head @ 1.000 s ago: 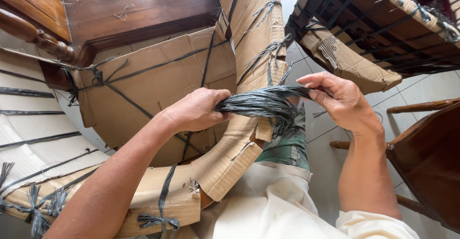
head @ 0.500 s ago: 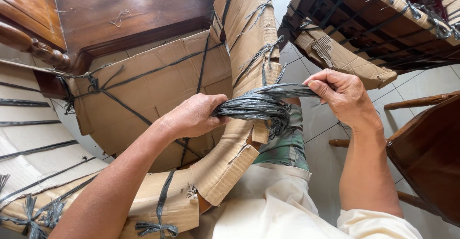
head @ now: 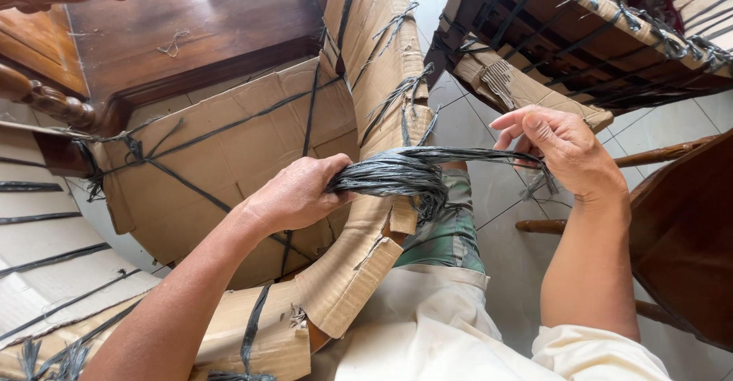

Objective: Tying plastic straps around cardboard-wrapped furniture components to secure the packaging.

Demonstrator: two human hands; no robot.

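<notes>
The cardboard wrapping (head: 229,159) on this chair already sits bound with dark ties in several places, so most of the packing looks done — this bundle of dark raffia strands (head: 397,175) is not yet tied off. The left hand (head: 294,194) is clenched round its thick end; the strands run rightward from it to the right hand (head: 565,152), fingers half-curled, pinching the thin ends.

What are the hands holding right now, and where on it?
Both hold a bundle of dark plastic twine: the left hand fists its thick end, the right hand pinches thin strands at the other end.
</notes>
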